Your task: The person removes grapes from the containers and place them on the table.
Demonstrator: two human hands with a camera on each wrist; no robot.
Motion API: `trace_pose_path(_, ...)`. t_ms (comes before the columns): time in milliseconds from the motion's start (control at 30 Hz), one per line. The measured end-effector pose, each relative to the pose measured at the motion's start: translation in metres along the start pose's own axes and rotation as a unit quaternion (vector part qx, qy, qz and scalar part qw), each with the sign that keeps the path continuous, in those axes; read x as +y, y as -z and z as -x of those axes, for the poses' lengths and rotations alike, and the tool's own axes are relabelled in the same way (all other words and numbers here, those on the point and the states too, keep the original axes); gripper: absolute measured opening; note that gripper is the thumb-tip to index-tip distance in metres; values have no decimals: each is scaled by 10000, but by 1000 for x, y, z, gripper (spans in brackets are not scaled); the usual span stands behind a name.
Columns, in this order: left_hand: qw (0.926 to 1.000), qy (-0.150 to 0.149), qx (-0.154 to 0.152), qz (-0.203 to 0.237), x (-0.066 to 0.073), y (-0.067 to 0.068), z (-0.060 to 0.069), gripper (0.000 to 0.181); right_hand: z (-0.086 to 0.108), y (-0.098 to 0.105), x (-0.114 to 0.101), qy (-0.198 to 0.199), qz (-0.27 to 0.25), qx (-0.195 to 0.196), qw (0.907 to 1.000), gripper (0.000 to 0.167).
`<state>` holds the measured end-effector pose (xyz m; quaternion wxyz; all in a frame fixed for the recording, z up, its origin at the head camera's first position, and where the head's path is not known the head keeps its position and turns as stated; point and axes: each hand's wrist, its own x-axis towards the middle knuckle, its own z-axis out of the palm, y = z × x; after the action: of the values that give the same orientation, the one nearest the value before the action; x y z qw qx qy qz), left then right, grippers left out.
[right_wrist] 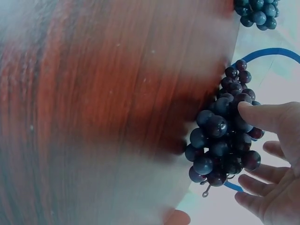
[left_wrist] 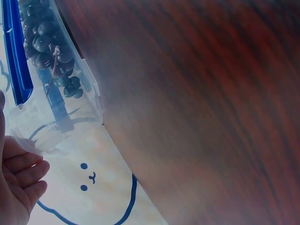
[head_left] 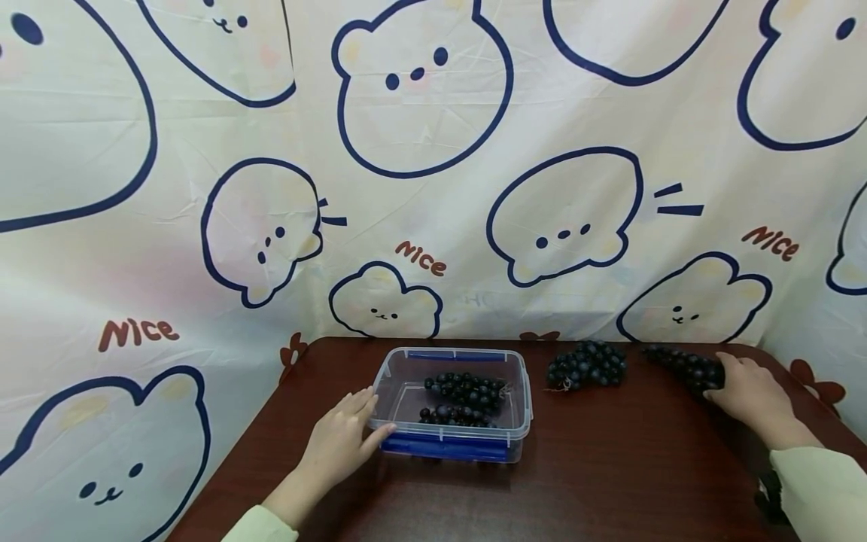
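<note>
A clear plastic box (head_left: 518, 450) with blue clips stands on the table, its top uncovered. Inside are two bunches of dark grapes (head_left: 467, 390). My left hand (head_left: 339, 436) rests against the box's left side, fingers along the rim and thumb near the front corner. At the right, my right hand (head_left: 755, 391) holds the near end of a bunch of dark grapes (right_wrist: 220, 136). In the right wrist view, its thumb lies on the grapes and the other fingers are around the side, partly hidden.
Another bunch of dark grapes (head_left: 588, 366) lies between the box and my right hand. The brown table (head_left: 596, 467) ends at a cartoon-printed cloth (head_left: 433, 226) behind and at the sides. A dark object (head_left: 771, 497) is by the right sleeve.
</note>
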<state>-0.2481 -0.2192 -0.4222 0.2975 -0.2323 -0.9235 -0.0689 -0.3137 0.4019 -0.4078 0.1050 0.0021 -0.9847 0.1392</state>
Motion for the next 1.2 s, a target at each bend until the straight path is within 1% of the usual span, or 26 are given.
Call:
trace_pose_path(233,10000,-5,6,17,0,0,1,57,1,2,-7,16,-49,72,10000,76)
trace_pose_path(467,10000,-4,-19,-22,-1,-2,2,57,1,1,-17,22,-98,342,9994,75)
trace_pose_path(733,10000,19,-62,-52,-1,-3,2,57,1,-1,-34,412,-204,864,9952,75)
trace_pose_path(867,10000,0,-24,-17,-1,-2,1,57,1,1,-46,513,-311,903,9941,76)
trace_pose_path(967,10000,0,-21,-35,-1,-2,1,58,1,2,-55,629,-349,918,9932,73)
trace_pose_path(1200,10000,23,-29,-85,-1,-1,1,58,1,3,-80,996,-422,997,9891,71)
